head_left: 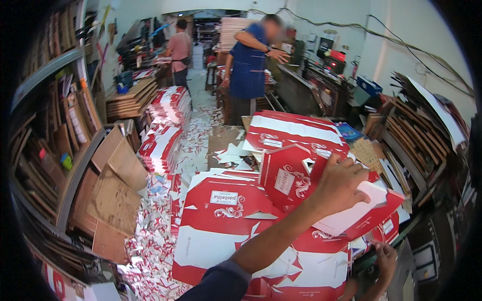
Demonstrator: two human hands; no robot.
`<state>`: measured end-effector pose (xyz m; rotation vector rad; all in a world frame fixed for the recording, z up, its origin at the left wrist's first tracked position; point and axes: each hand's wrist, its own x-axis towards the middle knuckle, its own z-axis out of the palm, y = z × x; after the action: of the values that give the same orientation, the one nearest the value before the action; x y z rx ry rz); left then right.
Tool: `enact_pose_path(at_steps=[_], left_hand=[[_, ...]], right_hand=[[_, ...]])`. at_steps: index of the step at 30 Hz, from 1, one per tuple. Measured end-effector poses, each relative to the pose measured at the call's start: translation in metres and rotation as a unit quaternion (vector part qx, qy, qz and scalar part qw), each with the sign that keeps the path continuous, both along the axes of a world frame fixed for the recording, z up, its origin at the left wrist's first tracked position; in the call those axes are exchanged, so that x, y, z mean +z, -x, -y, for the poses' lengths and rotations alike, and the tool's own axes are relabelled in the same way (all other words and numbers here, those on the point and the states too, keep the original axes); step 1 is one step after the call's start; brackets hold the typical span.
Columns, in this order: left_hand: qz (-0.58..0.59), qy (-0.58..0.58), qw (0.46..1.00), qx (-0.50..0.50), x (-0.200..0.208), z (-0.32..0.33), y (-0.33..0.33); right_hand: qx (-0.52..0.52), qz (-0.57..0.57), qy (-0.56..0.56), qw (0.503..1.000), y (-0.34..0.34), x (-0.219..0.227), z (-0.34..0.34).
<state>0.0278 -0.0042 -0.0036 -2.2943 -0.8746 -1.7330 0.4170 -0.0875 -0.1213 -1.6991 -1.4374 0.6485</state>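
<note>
Left hand (pixel 341 183), fingers (pixel 344 163) closed on red-and-white card sheet (pixel 346 213); right hand (pixel 385 260), fingers' hold unclear

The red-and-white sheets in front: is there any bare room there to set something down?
Seemingly best is the white band at the left of the front sheets, between the floor scraps and the left forearm. It's crowded by the left hand and right hand, with folded card between them.
</note>
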Motion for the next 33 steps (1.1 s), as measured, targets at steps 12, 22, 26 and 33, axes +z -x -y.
enact_pose_path(at_steps=[12,22,26,33], left_hand=[[-0.118,0.028,0.992,0.039,-0.019,0.001,-0.047],[-0.055,0.144,0.962,0.227,0.011,0.027,0.047],[0.055,0.186,0.949,0.248,0.011,0.035,0.111],[0.071,0.347,0.933,-0.064,-0.024,-0.018,0.166]], right_hand=[[0.023,-0.198,-0.213,0.957,0.102,0.002,-0.037],[0.043,-0.333,-0.198,0.921,0.117,-0.005,-0.033],[0.06,-0.159,-0.277,0.946,0.1,-0.019,-0.049],[0.097,-0.042,-0.29,0.951,0.08,-0.054,-0.07]])
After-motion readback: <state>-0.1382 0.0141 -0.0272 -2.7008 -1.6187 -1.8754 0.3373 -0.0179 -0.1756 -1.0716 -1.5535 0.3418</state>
